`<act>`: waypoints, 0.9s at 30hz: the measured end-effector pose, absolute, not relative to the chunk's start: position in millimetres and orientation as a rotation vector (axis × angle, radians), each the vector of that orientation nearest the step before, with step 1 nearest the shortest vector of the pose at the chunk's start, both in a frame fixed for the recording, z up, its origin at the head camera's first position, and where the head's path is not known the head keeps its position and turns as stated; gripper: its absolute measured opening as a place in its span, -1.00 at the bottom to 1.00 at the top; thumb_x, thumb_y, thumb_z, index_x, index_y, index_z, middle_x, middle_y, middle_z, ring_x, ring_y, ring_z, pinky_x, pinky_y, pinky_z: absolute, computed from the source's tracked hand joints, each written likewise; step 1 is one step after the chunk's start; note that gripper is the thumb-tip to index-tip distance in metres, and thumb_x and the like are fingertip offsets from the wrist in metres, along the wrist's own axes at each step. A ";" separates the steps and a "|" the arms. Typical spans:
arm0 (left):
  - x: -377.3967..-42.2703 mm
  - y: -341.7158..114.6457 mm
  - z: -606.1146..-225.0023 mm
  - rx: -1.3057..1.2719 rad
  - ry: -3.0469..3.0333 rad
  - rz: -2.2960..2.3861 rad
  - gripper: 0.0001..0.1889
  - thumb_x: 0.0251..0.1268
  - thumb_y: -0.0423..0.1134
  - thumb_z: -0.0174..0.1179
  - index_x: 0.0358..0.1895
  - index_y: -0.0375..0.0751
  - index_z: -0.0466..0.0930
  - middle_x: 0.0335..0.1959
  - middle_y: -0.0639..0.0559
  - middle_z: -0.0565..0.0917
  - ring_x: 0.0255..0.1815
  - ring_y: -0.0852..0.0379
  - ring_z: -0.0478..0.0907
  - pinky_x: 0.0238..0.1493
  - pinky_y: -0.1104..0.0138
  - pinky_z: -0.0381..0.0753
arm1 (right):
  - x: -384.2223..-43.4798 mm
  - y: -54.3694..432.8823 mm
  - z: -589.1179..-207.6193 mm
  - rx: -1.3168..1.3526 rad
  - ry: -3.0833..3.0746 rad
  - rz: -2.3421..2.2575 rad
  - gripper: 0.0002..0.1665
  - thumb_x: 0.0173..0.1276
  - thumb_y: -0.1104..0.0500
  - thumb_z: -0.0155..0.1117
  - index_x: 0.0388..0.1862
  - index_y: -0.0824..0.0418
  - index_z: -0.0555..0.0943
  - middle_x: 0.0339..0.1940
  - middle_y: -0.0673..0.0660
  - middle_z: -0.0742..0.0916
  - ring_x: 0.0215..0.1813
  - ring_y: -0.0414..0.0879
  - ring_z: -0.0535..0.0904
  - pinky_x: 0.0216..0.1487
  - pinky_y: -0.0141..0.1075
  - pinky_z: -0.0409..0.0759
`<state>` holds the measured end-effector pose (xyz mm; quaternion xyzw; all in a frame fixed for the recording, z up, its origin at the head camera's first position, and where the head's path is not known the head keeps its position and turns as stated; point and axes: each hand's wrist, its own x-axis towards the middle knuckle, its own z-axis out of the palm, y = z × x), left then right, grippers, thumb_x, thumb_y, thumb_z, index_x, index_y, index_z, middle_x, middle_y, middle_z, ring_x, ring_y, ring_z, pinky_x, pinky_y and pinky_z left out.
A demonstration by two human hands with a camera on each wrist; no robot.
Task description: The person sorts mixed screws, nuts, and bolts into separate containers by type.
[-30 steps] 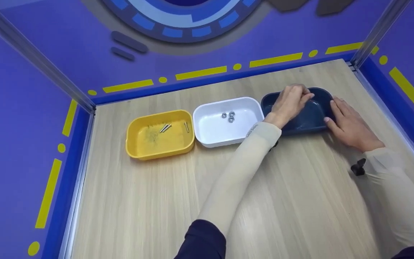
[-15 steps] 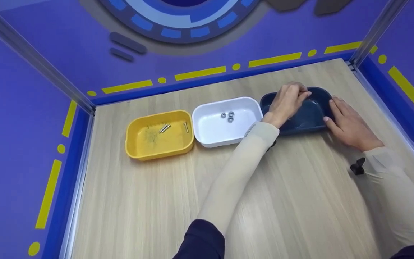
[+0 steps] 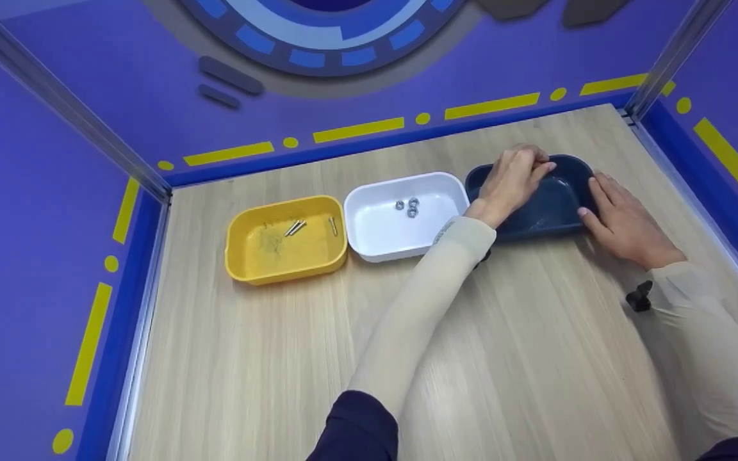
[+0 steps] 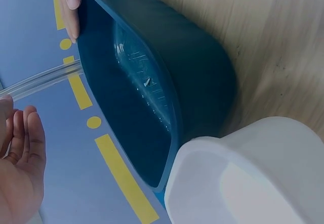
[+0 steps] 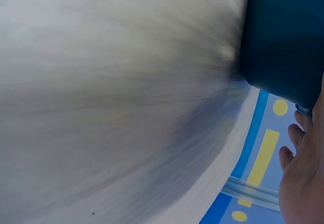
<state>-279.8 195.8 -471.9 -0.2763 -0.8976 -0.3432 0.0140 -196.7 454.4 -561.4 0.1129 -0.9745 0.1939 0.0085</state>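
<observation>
In the head view my left hand is raised over the dark blue bin, thumb and fingertips drawn together. Whether anything lies between them is hidden. The left wrist view has that hand at its left edge, with the fingers bent. A small shiny piece lies on the bin's floor; its kind is too small to tell. My right hand rests against the bin's right end, its fingers extended along the outside and the thumb near the front rim.
Left of the dark blue bin, a white bin holds three metal nuts. A yellow bin beside it contains three screws. All three bins stand on a wooden table, enclosed by blue panels.
My left hand has shifted very slightly to the left and back over the dark blue bin. The right hand and all the bins stay where they were.
</observation>
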 end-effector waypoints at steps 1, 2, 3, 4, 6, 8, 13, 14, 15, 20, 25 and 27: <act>-279.3 195.1 -471.7 -0.864 -2.795 -1.066 -0.74 0.62 -0.02 0.21 0.12 -0.02 0.76 0.01 0.19 0.77 -0.04 0.40 0.66 0.00 0.70 0.58 | -196.4 454.3 -561.7 0.354 -3.045 0.608 -0.08 0.76 -0.17 -0.14 0.77 0.38 -0.09 0.79 0.42 0.02 0.79 0.39 -0.12 0.81 0.18 -0.24; -278.8 194.5 -471.6 -0.868 -2.794 -1.064 -0.74 0.62 -0.02 0.20 0.12 -0.02 0.76 0.01 0.19 0.76 -0.04 0.39 0.66 0.01 0.70 0.57 | -196.0 454.1 -561.9 0.355 -3.047 0.610 -0.08 0.76 -0.17 -0.15 0.77 0.37 -0.10 0.79 0.42 0.01 0.79 0.38 -0.13 0.81 0.18 -0.25; -278.2 193.9 -471.3 -0.871 -2.793 -1.062 -0.74 0.62 -0.02 0.20 0.12 -0.02 0.76 0.01 0.19 0.76 -0.03 0.39 0.66 0.01 0.70 0.57 | -195.8 454.0 -562.2 0.355 -3.050 0.611 -0.08 0.76 -0.18 -0.16 0.77 0.36 -0.11 0.80 0.41 0.00 0.79 0.37 -0.14 0.81 0.18 -0.26; -277.5 193.4 -471.1 -0.872 -2.795 -1.063 -0.74 0.62 -0.02 0.20 0.12 -0.02 0.76 0.01 0.19 0.76 -0.03 0.39 0.66 0.02 0.70 0.57 | -195.5 454.0 -562.6 0.355 -3.054 0.612 -0.08 0.76 -0.18 -0.16 0.78 0.36 -0.11 0.80 0.40 -0.01 0.80 0.36 -0.15 0.81 0.18 -0.27; -275.8 192.1 -470.3 -0.879 -2.799 -1.061 -0.74 0.62 -0.02 0.20 0.12 -0.02 0.75 0.01 0.20 0.76 -0.03 0.40 0.65 0.02 0.71 0.56 | -194.8 453.9 -563.1 0.355 -3.063 0.612 -0.07 0.76 -0.19 -0.18 0.78 0.34 -0.13 0.81 0.38 -0.03 0.80 0.35 -0.17 0.81 0.17 -0.28; -274.0 190.8 -469.5 -0.895 -2.799 -1.058 -0.74 0.62 -0.02 0.20 0.12 -0.02 0.75 0.01 0.20 0.76 -0.04 0.40 0.64 0.02 0.71 0.56 | -194.2 453.9 -562.7 0.354 -3.068 0.610 -0.07 0.76 -0.19 -0.19 0.78 0.32 -0.14 0.81 0.36 -0.04 0.80 0.36 -0.17 0.81 0.17 -0.30; -269.8 187.6 -467.2 -0.951 -2.795 -1.035 -0.74 0.64 -0.03 0.16 0.14 -0.04 0.70 0.05 0.18 0.72 -0.03 0.38 0.62 0.04 0.71 0.55 | -195.0 454.6 -561.3 0.363 -3.051 0.607 -0.08 0.77 -0.18 -0.17 0.78 0.34 -0.13 0.81 0.38 -0.03 0.79 0.38 -0.15 0.81 0.15 -0.29; -269.2 187.1 -467.0 -0.961 -2.799 -1.025 -0.73 0.64 -0.03 0.16 0.16 -0.04 0.70 0.06 0.18 0.71 -0.03 0.37 0.61 0.04 0.71 0.55 | -195.0 454.8 -560.9 0.362 -3.050 0.606 -0.08 0.77 -0.18 -0.16 0.78 0.34 -0.13 0.81 0.38 -0.02 0.79 0.38 -0.15 0.81 0.14 -0.29; -268.6 186.6 -466.9 -0.972 -2.803 -1.008 -0.73 0.65 -0.03 0.16 0.17 -0.04 0.69 0.07 0.17 0.70 -0.02 0.37 0.60 0.04 0.71 0.55 | -195.1 455.0 -560.9 0.367 -3.046 0.604 -0.08 0.77 -0.17 -0.16 0.78 0.35 -0.12 0.80 0.39 -0.01 0.79 0.38 -0.14 0.81 0.15 -0.29; -265.8 181.7 -467.8 -1.009 -2.840 -0.904 -0.70 0.65 0.01 0.15 0.22 0.00 0.66 0.09 0.17 0.66 0.01 0.36 0.59 0.06 0.67 0.56 | -195.1 455.2 -561.0 0.382 -3.039 0.595 -0.09 0.77 -0.14 -0.15 0.76 0.41 -0.11 0.78 0.45 0.02 0.79 0.40 -0.13 0.81 0.14 -0.27; -264.2 171.3 -471.1 -1.053 -2.841 -0.853 -0.69 0.67 0.01 0.14 0.23 0.00 0.67 0.10 0.17 0.66 0.02 0.35 0.60 0.08 0.65 0.56 | -195.1 455.1 -561.1 0.372 -3.053 0.592 -0.07 0.77 -0.17 -0.17 0.77 0.37 -0.14 0.79 0.42 -0.01 0.80 0.37 -0.17 0.81 0.14 -0.30; -263.5 166.3 -472.9 -1.068 -2.835 -0.837 -0.69 0.67 0.03 0.13 0.24 0.01 0.66 0.10 0.17 0.66 0.02 0.34 0.60 0.09 0.64 0.57 | -194.7 455.0 -561.3 0.366 -3.059 0.593 -0.07 0.77 -0.18 -0.18 0.78 0.35 -0.15 0.80 0.40 -0.04 0.80 0.36 -0.18 0.81 0.14 -0.32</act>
